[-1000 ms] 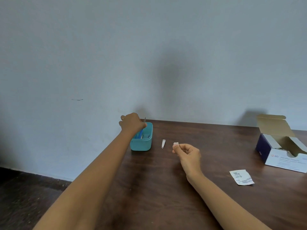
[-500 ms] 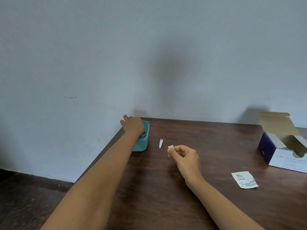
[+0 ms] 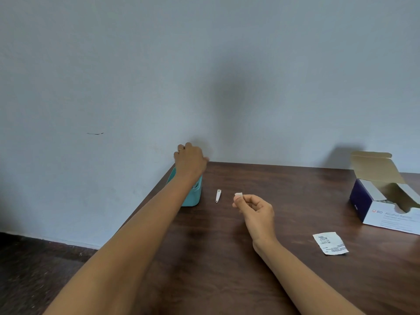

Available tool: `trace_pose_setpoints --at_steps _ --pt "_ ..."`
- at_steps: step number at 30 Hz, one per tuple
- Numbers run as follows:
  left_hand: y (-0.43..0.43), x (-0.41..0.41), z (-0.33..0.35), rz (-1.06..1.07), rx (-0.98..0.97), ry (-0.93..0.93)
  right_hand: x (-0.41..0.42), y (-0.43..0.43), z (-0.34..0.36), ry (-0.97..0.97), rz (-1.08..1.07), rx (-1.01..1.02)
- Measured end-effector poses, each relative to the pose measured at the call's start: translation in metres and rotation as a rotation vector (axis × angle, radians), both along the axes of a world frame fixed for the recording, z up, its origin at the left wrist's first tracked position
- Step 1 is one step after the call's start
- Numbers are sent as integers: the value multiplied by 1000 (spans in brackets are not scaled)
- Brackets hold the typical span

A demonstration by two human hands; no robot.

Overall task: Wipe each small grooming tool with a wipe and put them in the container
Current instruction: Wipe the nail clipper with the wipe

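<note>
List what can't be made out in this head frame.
- Head view: contents of the teal container, hidden by the left hand and forearm.
- Head view: whether the left hand holds anything; its fingers curl out of sight.
- Head view: swab box, cut off by the right edge.
- Head view: wrapper print, too small.

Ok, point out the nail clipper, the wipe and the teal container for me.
nail clipper [image 3: 218, 196]: head view, middle of its body.
wipe [image 3: 238, 195]: head view, the white tip that shows.
teal container [image 3: 193, 197]: head view, near right wall.
</note>
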State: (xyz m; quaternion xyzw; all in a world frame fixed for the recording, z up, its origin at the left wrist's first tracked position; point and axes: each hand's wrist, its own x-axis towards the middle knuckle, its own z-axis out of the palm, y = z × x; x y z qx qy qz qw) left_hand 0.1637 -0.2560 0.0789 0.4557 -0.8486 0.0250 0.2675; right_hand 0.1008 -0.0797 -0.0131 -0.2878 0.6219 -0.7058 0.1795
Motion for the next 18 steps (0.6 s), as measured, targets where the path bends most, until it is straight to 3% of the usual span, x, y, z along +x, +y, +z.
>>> trace_pose_setpoints --at_steps 3,5,10,18 --pt "27 -13 8 -164 108 93 -1 1 2 -96 -30 -93" --pt "44 -21 1 -208 206 16 -3 3 4 -180 -56 -145" --pt "72 -32 -34 -76 320 -205 -9 6 2 -380 -29 -226" --pt "77 -32 -45 40 292 -201 -17 3 -2 -476 -33 -271"
